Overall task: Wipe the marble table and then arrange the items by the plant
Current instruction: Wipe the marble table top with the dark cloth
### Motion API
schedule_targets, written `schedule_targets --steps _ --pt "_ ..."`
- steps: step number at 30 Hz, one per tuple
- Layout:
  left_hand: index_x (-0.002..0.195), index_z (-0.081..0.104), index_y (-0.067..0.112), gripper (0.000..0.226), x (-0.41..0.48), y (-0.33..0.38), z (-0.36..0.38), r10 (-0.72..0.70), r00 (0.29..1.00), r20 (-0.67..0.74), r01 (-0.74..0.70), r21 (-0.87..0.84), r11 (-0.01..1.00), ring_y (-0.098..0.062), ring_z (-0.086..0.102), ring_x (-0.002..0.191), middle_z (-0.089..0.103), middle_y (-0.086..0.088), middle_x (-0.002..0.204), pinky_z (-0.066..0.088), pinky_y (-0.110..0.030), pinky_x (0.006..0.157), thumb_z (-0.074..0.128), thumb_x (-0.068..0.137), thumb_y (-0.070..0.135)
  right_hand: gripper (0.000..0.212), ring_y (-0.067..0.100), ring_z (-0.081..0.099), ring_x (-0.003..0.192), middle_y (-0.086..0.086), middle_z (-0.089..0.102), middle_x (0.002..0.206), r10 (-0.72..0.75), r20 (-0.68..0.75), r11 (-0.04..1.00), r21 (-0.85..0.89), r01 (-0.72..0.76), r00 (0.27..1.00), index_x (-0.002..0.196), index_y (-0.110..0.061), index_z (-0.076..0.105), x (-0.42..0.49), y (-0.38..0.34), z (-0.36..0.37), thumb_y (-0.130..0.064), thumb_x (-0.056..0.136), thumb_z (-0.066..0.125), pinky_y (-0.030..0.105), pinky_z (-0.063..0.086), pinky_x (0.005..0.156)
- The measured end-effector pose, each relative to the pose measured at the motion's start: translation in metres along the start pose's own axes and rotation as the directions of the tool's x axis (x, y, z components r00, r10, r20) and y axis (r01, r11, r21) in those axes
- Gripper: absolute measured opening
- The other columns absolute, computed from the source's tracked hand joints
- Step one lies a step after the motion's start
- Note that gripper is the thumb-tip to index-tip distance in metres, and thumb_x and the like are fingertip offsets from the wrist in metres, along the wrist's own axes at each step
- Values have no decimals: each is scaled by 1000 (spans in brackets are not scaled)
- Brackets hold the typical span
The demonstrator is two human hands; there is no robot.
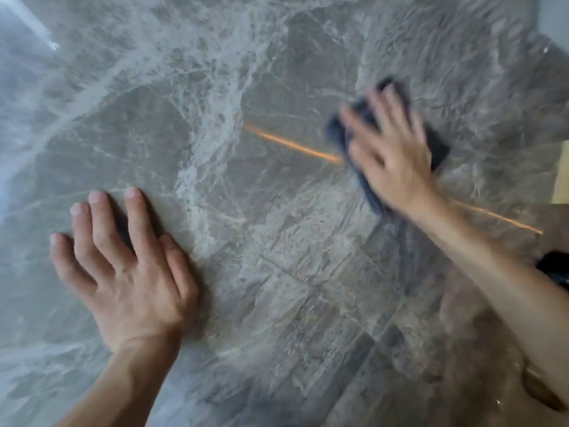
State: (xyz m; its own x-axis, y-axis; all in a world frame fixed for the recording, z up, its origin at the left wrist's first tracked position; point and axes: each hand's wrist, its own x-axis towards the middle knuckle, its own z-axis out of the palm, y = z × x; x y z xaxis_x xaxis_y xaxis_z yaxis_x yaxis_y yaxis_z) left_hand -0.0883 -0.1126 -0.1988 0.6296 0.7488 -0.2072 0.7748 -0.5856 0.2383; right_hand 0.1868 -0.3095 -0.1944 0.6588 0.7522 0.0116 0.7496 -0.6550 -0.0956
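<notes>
Grey stone fills the view: the marble table (252, 272) is seen from above, polished and glossy, crossed by pale veins and darker patches. On its far right part a dark blue cloth (438, 151) is pressed flat against the stone. It looks soft and rumpled, and its outline is smeared by blur. Most of it is covered by the right hand (394, 158), which is laid on top with fingers straight and spread, so the cloth is pinned under the palm rather than gripped. Only dark corners are seen, poking out left of the fingers, past the fingertips and beside the knuckles.

At the near left, the left hand (123, 272) is planted palm-down on bare marble with fingers extended and slightly fanned. It is well apart from the cloth.

A thin orange streak (292, 144) is seen slanting across the stone, interrupted by the right hand and wrist. Whether it is a reflection or an inlay cannot be told. At the right edge a black shape (557, 266) is cut off by the frame beside the right forearm and cannot be identified. Above it a pale yellow strip (562, 186) is glimpsed. At the top left the marble is washed out by white glare (27, 26).
</notes>
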Motion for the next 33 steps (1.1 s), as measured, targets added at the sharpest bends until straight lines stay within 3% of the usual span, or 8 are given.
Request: schedule_targets --steps 2,10,17,20,23,27,30,33 --pt "151 12 18 62 0 -1 1 14 1000 -9 -14 34 999 -38 8 147 9 -20 158 7 -62 116 29 93 30 53 27 14 151 0 15 164 239 17 971 10 -239 971 148 -48 25 45 -35 31 -59 96 27 53 14 119" --pt "152 11 17 63 1 0 -2 32 999 11 -32 1 999 -36 3 148 6 -19 158 3 -60 118 36 94 27 41 16 54 126 -11 58 132 -545 464 836 234 497 699 127 -47 51 -77 -30 -5 -61 89 47 35 40 101" --pt "152 12 18 62 0 -2 -2 26 1000 9 -26 32 999 -36 5 148 9 -18 159 4 -59 118 31 94 29 53 30 18 150 6 24 161 46 8 999 11 -46 999 149 -41 29 23 -111 24 -53 97 26 55 10 119" --pt "152 14 19 62 1 -2 -3 32 999 6 -32 23 999 -35 7 148 11 -17 159 5 -59 118 37 96 27 49 24 21 150 -1 31 159 -768 249 638 223 737 590 145 -43 37 -126 -118 10 -49 97 43 53 11 121" --pt "151 14 19 60 1 -2 -2 22 1000 12 -22 2 1000 -35 5 148 9 -17 159 5 -60 118 36 96 27 41 19 33 145 -4 41 153 -916 311 342 274 899 254 138 -47 47 -117 -21 -9 -50 98 41 49 25 117" --pt "151 13 18 62 3 -2 -2 35 999 5 -35 8 999 -36 5 148 8 -18 158 5 -60 118 30 93 30 45 33 34 142 10 45 149 -56 105 998 -15 58 993 136 -47 44 32 28 -2 -56 96 25 52 31 110" --pt "152 14 17 63 1 -2 -3 22 1000 8 -22 28 999 -36 6 147 9 -18 158 5 -60 118 31 92 30 54 29 21 149 10 27 160 240 -6 971 23 -240 971 146 -40 35 37 -53 17 -54 94 28 56 17 117" --pt "152 13 17 64 1 -2 -4 37 999 14 -37 32 999 -36 6 147 9 -19 158 5 -60 117 34 92 28 47 29 27 147 6 36 156 -713 157 700 211 682 683 143 -38 44 -89 -107 16 -45 97 47 58 21 117"
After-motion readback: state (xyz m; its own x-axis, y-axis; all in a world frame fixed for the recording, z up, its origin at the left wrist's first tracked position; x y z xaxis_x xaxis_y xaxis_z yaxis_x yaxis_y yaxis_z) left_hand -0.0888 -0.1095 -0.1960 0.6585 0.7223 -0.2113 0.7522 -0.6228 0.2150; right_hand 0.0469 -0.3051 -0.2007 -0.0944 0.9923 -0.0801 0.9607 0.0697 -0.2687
